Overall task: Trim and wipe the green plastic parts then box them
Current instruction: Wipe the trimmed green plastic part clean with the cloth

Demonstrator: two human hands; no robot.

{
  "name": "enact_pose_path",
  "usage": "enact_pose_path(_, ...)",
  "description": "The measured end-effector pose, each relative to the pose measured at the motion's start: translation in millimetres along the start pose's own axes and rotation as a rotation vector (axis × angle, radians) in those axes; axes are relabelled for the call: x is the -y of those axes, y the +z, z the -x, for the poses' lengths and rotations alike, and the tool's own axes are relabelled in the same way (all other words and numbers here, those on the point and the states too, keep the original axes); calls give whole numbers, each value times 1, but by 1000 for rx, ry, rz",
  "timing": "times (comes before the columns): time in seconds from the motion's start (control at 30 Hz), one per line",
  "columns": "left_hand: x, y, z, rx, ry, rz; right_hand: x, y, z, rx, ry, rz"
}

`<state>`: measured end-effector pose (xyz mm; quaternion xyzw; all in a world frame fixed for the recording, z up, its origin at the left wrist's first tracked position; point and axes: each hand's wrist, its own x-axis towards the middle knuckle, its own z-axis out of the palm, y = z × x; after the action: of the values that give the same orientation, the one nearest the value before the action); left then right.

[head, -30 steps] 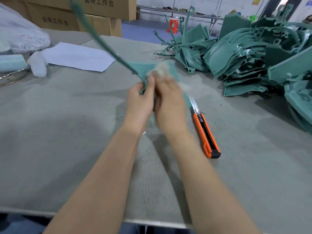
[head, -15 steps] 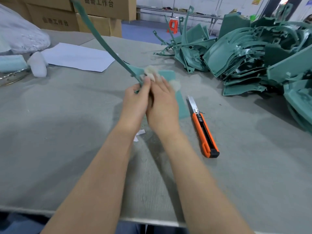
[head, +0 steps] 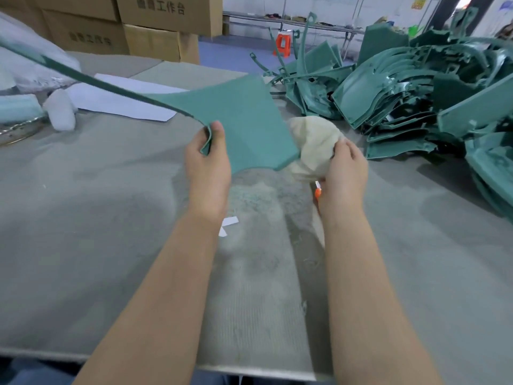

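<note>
My left hand [head: 207,165] pinches the near edge of a green plastic part [head: 238,120], thumb on top. The part is a flat panel with a long thin arm running off to the upper left. It is held above the grey table [head: 111,218]. My right hand [head: 342,173] grips a cream cloth [head: 313,145] bunched against the panel's right edge. An orange utility knife [head: 317,191] lies on the table, almost wholly hidden under my right hand.
A big heap of green plastic parts [head: 410,87] fills the table's right side. White paper [head: 122,98] and wrapped items [head: 59,112] lie at the left. Cardboard boxes [head: 155,23] stand behind. A small white scrap [head: 227,225] lies by my left wrist.
My hands have moved apart. The panel has swung flat and wide toward me, its arm now lower at the left. The cloth has moved from the panel's top to its right edge.
</note>
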<state>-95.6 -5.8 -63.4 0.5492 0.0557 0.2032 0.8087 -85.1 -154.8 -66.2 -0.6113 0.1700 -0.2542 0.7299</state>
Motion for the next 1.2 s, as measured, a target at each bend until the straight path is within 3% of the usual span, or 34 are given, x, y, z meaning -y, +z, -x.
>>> enact_pose_path(0.07,0,1,-1,-20,-61,85,5,7,12,186,62,-129)
enact_pose_path(0.13,0,2,0,3,-81,139,2,19,25,414,-11,-51)
enact_pose_path(0.17,1,4,0,25,-88,180,-1,25,30,440,-70,-25)
enact_pose_path(0.27,3,5,2,141,-158,210,-4,33,27,199,-165,40)
enact_pose_path(0.33,4,5,7,293,-213,151,-3,25,16,22,-131,94)
enact_pose_path(0.47,-1,-1,6,561,-434,216,-1,5,3,-96,-183,124)
enact_pose_path(0.6,2,-1,3,419,-556,342,-1,7,6,106,-298,121)
enact_pose_path(0.73,6,0,3,273,-503,423,-3,17,15,413,-110,-98)
enact_pose_path(0.83,6,-1,-2,203,-423,446,-8,26,27,492,-64,-70)
enact_pose_path(1.0,4,1,-1,235,-432,435,-8,32,28,267,-158,150)
enact_pose_path(1.2,1,-7,-5,186,-426,455,-7,5,5,-35,146,26)
